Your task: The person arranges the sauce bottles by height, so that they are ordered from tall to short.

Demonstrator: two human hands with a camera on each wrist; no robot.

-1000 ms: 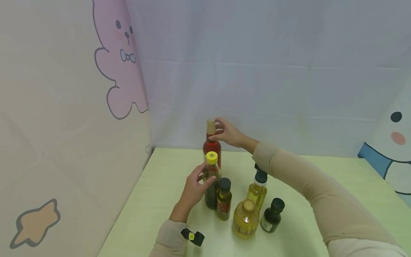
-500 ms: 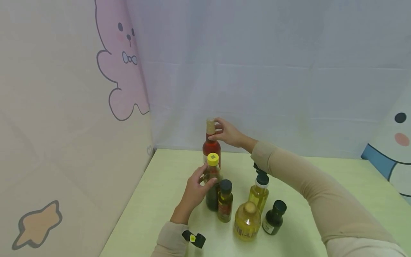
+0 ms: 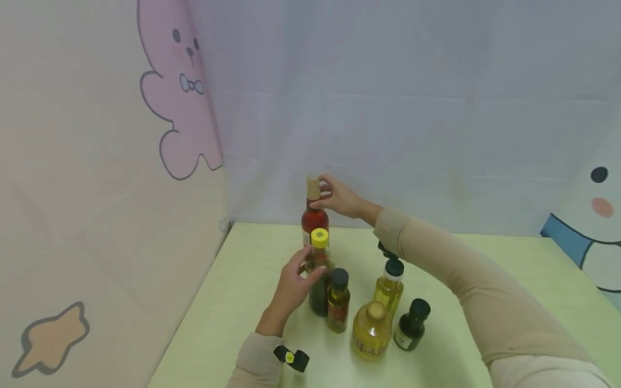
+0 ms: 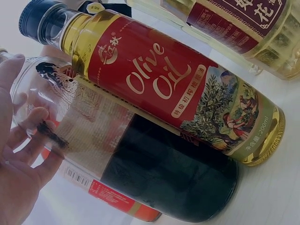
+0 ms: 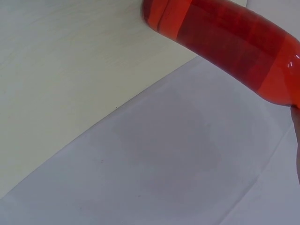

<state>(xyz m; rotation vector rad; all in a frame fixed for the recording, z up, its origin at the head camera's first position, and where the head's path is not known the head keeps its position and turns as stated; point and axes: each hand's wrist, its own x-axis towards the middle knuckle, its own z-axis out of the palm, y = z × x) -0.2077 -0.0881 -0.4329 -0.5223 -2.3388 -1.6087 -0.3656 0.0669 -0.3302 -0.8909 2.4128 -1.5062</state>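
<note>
My left hand (image 3: 293,283) grips the upper part of a yellow-capped bottle of dark liquid (image 3: 318,299), thumb on its near side. The left wrist view shows that bottle half full and upright beside an olive oil bottle (image 4: 154,70) with a red label. Behind it, my right hand (image 3: 342,199) pinches the neck of a tall red bottle (image 3: 314,220) with a gold-wrapped top. The lower part of the red bottle is hidden by the yellow-capped one in the head view. In the right wrist view, its red body (image 5: 225,42) shows close to the table's back edge.
Right of the olive oil stand a round yellow oil bottle (image 3: 371,334), a white-collared oil bottle (image 3: 388,291) and a small dark bottle (image 3: 409,326). A cloth wall (image 3: 398,134) rises behind the pale table (image 3: 218,302), with another wall (image 3: 97,215) on the left.
My right hand has shifted slightly left with the red bottle, which now stands a little left of the yellow cap. The left hand keeps its grip in place.
</note>
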